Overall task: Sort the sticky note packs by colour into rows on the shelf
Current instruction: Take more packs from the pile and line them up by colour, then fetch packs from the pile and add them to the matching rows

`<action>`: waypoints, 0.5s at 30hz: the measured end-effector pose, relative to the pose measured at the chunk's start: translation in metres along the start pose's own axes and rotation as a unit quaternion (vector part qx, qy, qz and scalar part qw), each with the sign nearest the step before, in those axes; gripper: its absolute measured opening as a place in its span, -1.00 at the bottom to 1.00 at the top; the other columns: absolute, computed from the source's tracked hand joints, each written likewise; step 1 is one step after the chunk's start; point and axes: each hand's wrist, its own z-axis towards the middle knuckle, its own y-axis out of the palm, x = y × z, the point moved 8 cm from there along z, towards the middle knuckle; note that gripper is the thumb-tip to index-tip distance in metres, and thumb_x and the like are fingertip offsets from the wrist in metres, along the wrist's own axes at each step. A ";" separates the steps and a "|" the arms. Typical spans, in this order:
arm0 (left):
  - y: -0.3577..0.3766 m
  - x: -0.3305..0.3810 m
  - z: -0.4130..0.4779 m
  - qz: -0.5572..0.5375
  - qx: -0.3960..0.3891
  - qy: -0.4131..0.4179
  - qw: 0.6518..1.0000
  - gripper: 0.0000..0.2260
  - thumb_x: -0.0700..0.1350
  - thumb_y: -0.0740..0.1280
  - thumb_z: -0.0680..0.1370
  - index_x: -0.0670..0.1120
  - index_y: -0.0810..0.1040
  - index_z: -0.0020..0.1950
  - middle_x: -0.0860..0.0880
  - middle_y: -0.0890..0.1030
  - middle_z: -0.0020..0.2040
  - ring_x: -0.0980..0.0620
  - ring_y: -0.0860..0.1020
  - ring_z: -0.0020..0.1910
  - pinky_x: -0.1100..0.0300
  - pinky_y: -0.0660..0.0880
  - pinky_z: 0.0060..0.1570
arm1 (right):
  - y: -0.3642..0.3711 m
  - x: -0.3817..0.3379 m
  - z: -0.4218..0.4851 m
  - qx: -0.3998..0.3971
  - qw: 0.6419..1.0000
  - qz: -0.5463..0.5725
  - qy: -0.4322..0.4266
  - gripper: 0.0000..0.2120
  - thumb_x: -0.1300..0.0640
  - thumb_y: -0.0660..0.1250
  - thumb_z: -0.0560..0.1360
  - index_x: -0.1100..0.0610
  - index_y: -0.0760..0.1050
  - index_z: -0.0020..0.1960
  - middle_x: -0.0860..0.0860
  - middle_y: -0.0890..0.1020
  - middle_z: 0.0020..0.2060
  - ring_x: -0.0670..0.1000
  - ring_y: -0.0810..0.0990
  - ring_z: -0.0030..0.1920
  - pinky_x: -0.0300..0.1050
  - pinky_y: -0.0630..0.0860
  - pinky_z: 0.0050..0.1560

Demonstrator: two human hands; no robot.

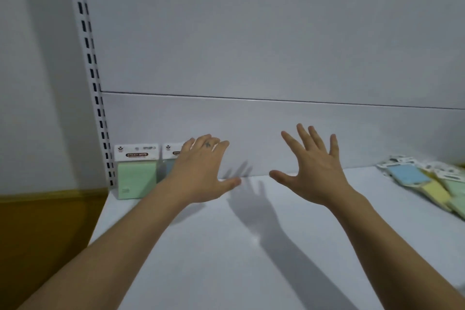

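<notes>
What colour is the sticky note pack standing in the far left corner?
Pale green sticky note pack with a white header card, seen in the head view.

White back panel (251, 45), slotted upright (86, 58) left, brown floor (37, 234).

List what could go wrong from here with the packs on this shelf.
1. The left hand hovers right in front of the second upright pack, beside the green pack; a stray nudge could tip either one, since both stand on edge against the back panel.
2. The unsorted pile lies loosely overlapped at the shelf's far right, partly out of view; pulling one pack could drag others along.
</notes>
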 end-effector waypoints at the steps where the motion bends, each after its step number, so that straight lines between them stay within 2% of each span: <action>1: 0.000 0.012 0.005 0.002 0.000 0.006 1.000 -0.25 0.37 0.15 0.47 0.01 0.06 0.53 -0.01 0.17 0.53 -0.02 0.00 0.53 0.00 -0.06 0.49 | -0.003 0.012 -0.005 0.003 1.000 0.005 0.008 -0.15 -0.45 0.09 0.42 -0.15 -0.16 0.55 0.00 -0.17 0.56 0.05 -0.26 0.55 0.25 -0.30 0.47; 15: 0.011 0.264 0.063 -0.034 -0.003 0.143 0.989 -0.25 0.36 0.17 0.46 0.02 0.10 0.53 0.01 0.23 0.51 0.00 0.06 0.53 -0.05 0.01 0.49 | -0.038 0.250 -0.130 0.003 0.981 0.018 0.195 -0.13 -0.47 0.11 0.40 -0.16 -0.13 0.55 -0.02 -0.13 0.57 0.04 -0.21 0.55 0.24 -0.28 0.48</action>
